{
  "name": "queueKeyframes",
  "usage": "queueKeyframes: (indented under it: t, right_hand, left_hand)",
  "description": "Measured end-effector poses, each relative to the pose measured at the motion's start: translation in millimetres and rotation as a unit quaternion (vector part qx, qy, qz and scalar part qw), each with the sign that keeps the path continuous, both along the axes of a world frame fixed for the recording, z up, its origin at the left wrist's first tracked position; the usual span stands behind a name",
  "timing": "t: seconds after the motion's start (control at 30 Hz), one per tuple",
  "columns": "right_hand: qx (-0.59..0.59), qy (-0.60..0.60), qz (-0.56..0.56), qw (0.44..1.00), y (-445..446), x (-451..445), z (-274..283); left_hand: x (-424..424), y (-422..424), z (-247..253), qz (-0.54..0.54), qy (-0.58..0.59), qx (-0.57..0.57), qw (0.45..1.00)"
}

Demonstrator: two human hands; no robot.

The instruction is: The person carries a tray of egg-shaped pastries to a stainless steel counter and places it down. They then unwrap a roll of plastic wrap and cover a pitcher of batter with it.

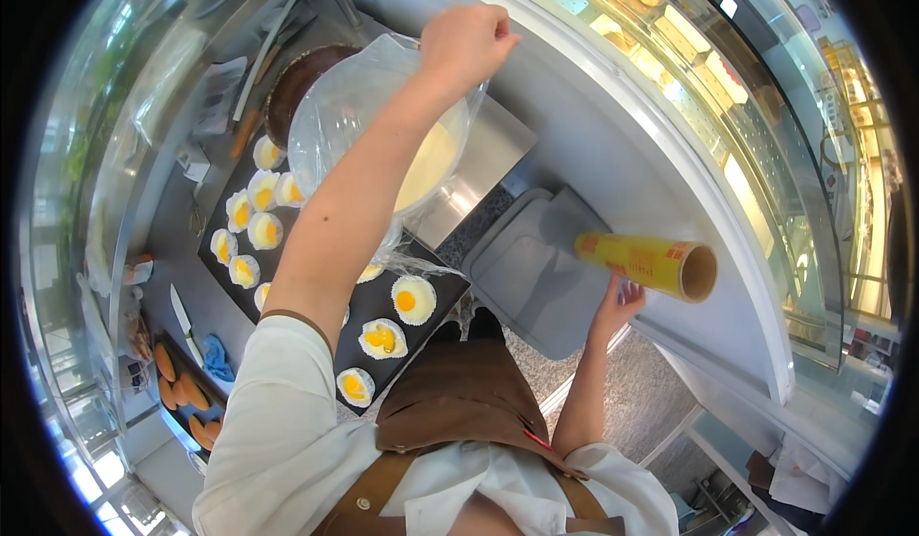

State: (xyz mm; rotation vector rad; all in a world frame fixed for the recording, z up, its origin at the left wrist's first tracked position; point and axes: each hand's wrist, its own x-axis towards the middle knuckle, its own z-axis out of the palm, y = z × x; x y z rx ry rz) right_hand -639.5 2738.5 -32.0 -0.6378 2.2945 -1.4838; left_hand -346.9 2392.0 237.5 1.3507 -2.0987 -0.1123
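Observation:
My left hand is raised over the far rim of a large bowl, its fingers closed with nothing visible between them. Clear plastic wrap drapes over the bowl and hangs in folds at the near side. Pale yellow batter shows inside. Low on the right, my right hand is at a yellow roll of cling film, fingertips against its underside. The roll is tilted, its open cardboard core facing up at me. Whether that hand grips the roll is hard to tell.
Cupcakes with yellow centres in white paper cases sit on a black tray. A knife and blue cloth lie left, near brown oval pastries. A grey bin lid is below the roll, beside a counter panel.

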Motion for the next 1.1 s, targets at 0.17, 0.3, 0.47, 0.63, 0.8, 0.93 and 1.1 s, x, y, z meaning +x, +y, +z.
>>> queueKeyframes:
  t: [0.17,0.3,0.47,0.63,0.8,0.93,1.1]
  right_hand:
    - [-0.016,-0.08,0.071,0.994,0,67,16]
    - [-0.101,-0.156,0.225,0.956,-58,140,100]
    - [-0.191,-0.249,0.336,0.888,-152,167,166]
    - [-0.258,-0.107,0.402,0.872,-231,192,233]
    - [-0.338,-0.027,0.497,0.798,-286,240,244]
    - [-0.195,-0.063,0.632,0.748,-301,238,241]
    - [-0.112,-0.277,0.645,0.703,-311,233,244]
  left_hand:
    - [-7,3,-3,-0.02,-0.039,0.078,0.996]
    - [-4,6,-4,-0.027,-0.193,0.154,0.969]
    - [-2,-2,25,-0.045,0.107,0.227,0.967]
    - [60,-1,67,-0.074,0.23,0.195,0.951]
    - [130,36,62,0.06,0.19,0.214,0.956]
    - [157,75,18,0.09,0.242,0.238,0.936]
    - [176,58,12,0.041,0.234,0.278,0.931]
